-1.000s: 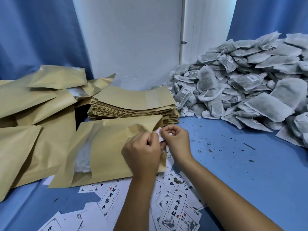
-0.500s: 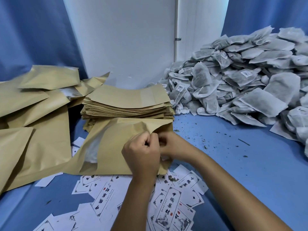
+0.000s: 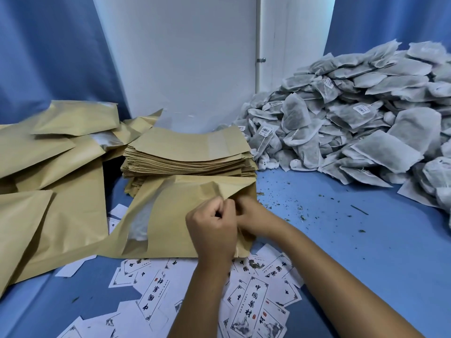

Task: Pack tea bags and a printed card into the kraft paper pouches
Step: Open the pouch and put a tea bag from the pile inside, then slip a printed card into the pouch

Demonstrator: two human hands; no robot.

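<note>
Card gone — right hand (image 3: pixel 253 218) inside pouch (image 3: pixel 175 215)

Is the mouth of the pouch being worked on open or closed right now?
Open: the pouch's top layer is lifted at the mouth, held by the left hand, with the right hand at the opening.

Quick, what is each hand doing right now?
Left hand: fingers curled, pinching the mouth of the kraft pouch.
Right hand: at the pouch mouth, fingers hidden; grip cannot be told.

left hand (image 3: pixel 212 230): fingers curled, pinching | right hand (image 3: pixel 253 215): fingers curled, knuckles touching left | forearms converge
</note>
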